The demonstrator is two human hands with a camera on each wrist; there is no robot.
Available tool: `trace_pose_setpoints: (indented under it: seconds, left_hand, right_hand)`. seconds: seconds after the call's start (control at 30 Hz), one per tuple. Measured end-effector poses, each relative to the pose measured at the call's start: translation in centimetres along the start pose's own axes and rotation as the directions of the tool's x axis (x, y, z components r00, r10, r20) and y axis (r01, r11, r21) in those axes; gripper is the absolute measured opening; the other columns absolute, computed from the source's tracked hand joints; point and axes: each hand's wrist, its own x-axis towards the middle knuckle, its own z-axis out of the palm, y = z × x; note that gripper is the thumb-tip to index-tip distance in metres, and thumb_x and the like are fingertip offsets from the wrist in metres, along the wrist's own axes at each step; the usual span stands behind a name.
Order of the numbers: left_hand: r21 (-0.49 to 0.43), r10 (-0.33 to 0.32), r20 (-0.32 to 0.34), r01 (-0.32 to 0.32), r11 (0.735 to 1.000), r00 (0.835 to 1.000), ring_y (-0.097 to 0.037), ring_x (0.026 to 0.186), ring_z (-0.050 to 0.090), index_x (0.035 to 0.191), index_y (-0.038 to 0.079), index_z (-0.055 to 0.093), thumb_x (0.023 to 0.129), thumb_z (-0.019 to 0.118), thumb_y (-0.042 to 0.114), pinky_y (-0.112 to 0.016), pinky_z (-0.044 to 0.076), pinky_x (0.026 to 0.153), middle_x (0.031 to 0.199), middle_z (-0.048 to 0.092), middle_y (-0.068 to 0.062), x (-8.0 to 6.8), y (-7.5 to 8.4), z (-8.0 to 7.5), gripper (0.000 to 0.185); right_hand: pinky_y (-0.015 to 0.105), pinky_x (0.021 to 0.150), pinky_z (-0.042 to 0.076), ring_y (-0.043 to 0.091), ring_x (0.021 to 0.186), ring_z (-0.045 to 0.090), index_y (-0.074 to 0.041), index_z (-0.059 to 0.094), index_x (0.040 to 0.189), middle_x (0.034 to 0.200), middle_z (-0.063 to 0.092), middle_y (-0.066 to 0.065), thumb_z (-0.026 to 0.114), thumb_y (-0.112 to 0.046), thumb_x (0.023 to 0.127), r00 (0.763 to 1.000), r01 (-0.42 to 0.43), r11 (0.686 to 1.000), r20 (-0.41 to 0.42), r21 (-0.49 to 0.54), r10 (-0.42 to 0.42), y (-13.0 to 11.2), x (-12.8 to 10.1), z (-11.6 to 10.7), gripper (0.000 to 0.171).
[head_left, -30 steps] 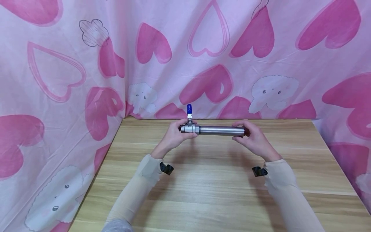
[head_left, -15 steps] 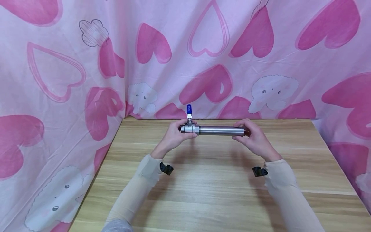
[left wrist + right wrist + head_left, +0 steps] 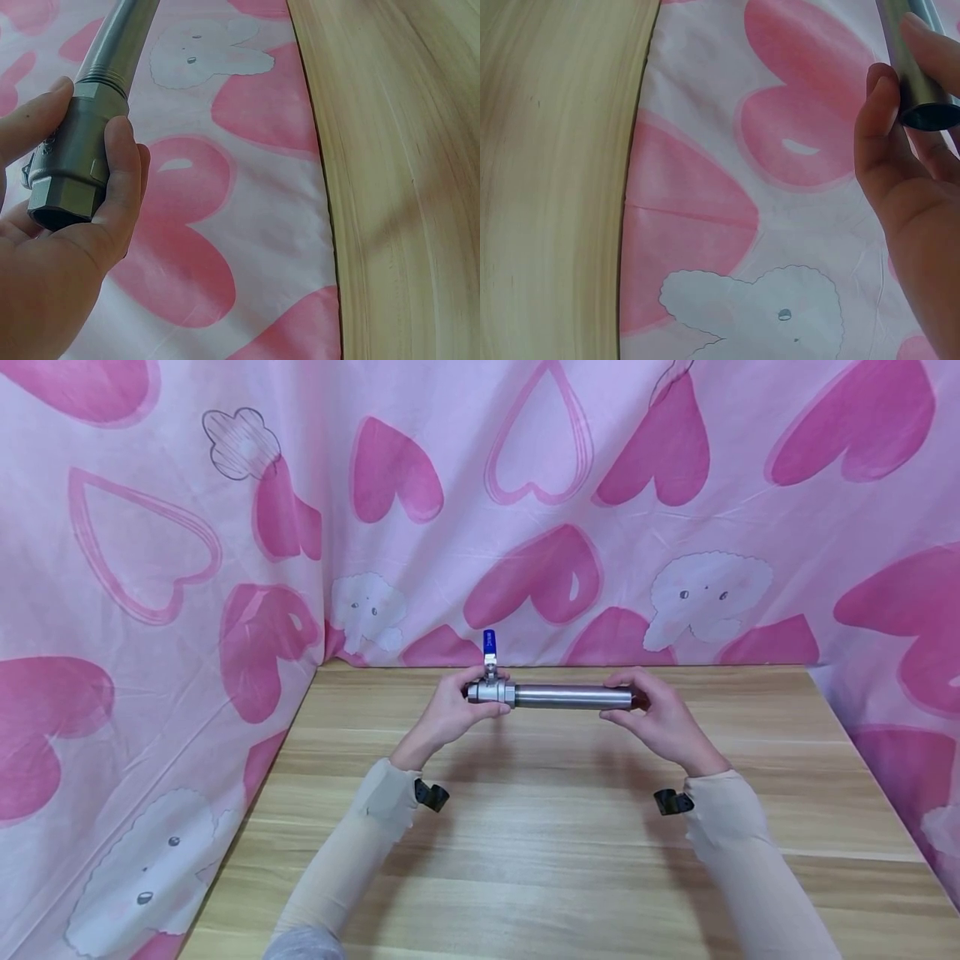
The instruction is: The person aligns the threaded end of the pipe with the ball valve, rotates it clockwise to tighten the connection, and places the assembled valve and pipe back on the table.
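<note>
Blue handle (image 3: 490,642) on the metal valve (image 3: 491,693): small pale marks, like lettering, along its length, seen in head view. Too small and blurred to read; letters or digits uncertain. No legible text, brand or number.

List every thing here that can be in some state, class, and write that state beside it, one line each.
Valve, on the pipe's left end; open or closed inside, cannot tell
Blue lever, standing crosswise to the pipe
Pipe, roughly level, some thread showing beside the valve
Left grip, holding the valve
Right grip, holding the pipe's right end
Curtain, hanging, lightly creased
</note>
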Motion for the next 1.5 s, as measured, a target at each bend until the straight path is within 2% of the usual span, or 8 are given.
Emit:
trace_pose_setpoints:
  seconds: [0.23, 0.43, 0.6, 0.87, 1.07, 1.27, 1.5]
  left_hand:
    - [-0.005, 0.001, 0.003, -0.001, 1.000, 1.000, -0.021, 0.096, 0.062, 0.120, 0.017, 0.066, 0.076, 0.081, 0.015, -0.031, 0.053, 0.081, 0.115, 0.067, -0.003, -0.04, 0.15, -0.03, 0.047]
    - [-0.007, 0.007, 0.007, -0.007, 1.000, 1.000, -0.021, 0.096, 0.061, 0.119, 0.018, 0.067, 0.076, 0.081, 0.014, -0.030, 0.053, 0.082, 0.115, 0.067, -0.004, -0.01, 0.10, -0.05, 0.046]
    - [-0.010, 0.002, 0.010, -0.002, 1.000, 1.000, -0.021, 0.096, 0.061, 0.121, 0.016, 0.066, 0.076, 0.082, 0.015, -0.030, 0.053, 0.082, 0.116, 0.067, -0.006, -0.02, 0.08, -0.08, 0.047]
    - [0.010, -0.004, -0.001, 0.004, 1.000, 1.000, -0.020, 0.094, 0.061, 0.117, 0.021, 0.068, 0.076, 0.082, 0.016, -0.030, 0.052, 0.081, 0.113, 0.067, -0.003, -0.15, 0.22, -0.08, 0.044]
    - [0.036, -0.005, 0.004, 0.005, 0.999, 1.000, -0.022, 0.094, 0.059, 0.121, 0.017, 0.066, 0.076, 0.082, 0.019, -0.032, 0.050, 0.079, 0.111, 0.067, -0.003, -0.18, 0.22, -0.14, 0.047]
    - [0.027, 0.007, 0.004, -0.007, 1.000, 1.000, -0.022, 0.092, 0.059, 0.119, 0.017, 0.067, 0.076, 0.082, 0.019, -0.032, 0.051, 0.078, 0.109, 0.067, -0.004, -0.11, 0.11, -0.09, 0.045]
    - [0.020, 0.010, 0.000, -0.010, 1.000, 1.000, -0.022, 0.090, 0.059, 0.117, 0.020, 0.068, 0.075, 0.082, 0.018, -0.031, 0.051, 0.076, 0.109, 0.068, -0.004, -0.08, 0.12, -0.04, 0.044]
  right_hand:
    - [0.014, 0.074, 0.050, 0.008, 0.086, 0.058, -0.014, 0.061, 0.119, 0.110, 0.065, 0.005, 0.078, -0.010, 0.080, 1.000, -0.016, 1.000, 0.023, -0.014, 0.016, 0.15, -0.13, -0.16, 0.043]
    - [0.014, 0.073, 0.049, 0.006, 0.086, 0.057, -0.013, 0.061, 0.122, 0.111, 0.066, 0.006, 0.076, -0.012, 0.083, 0.999, -0.023, 0.999, 0.034, -0.023, 0.024, 0.46, -0.19, -0.13, 0.042]
    - [0.017, 0.071, 0.050, 0.010, 0.086, 0.058, -0.015, 0.059, 0.125, 0.112, 0.065, 0.006, 0.073, -0.017, 0.086, 0.998, -0.037, 0.999, 0.056, -0.022, 0.038, 0.30, -0.33, -0.25, 0.041]
    - [0.018, 0.070, 0.050, 0.011, 0.085, 0.058, -0.016, 0.060, 0.125, 0.111, 0.066, 0.005, 0.069, -0.020, 0.089, 0.998, -0.036, 0.999, 0.056, -0.022, 0.037, 0.22, -0.33, -0.30, 0.037]
    - [0.018, 0.069, 0.049, 0.010, 0.085, 0.057, -0.010, 0.060, 0.124, 0.109, 0.066, 0.006, 0.068, -0.020, 0.091, 0.998, -0.023, 0.999, 0.049, -0.023, 0.024, 0.34, -0.31, -0.22, 0.036]
    - [0.022, 0.066, 0.048, 0.012, 0.082, 0.055, -0.015, 0.060, 0.124, 0.108, 0.066, 0.005, 0.065, -0.021, 0.093, 0.998, -0.032, 0.999, 0.055, -0.024, 0.034, 0.34, -0.30, -0.23, 0.033]
    - [0.021, 0.062, 0.046, 0.013, 0.079, 0.053, -0.014, 0.060, 0.124, 0.106, 0.066, 0.007, 0.064, -0.021, 0.093, 0.998, -0.034, 0.999, 0.051, -0.024, 0.035, 0.43, -0.31, -0.10, 0.032]
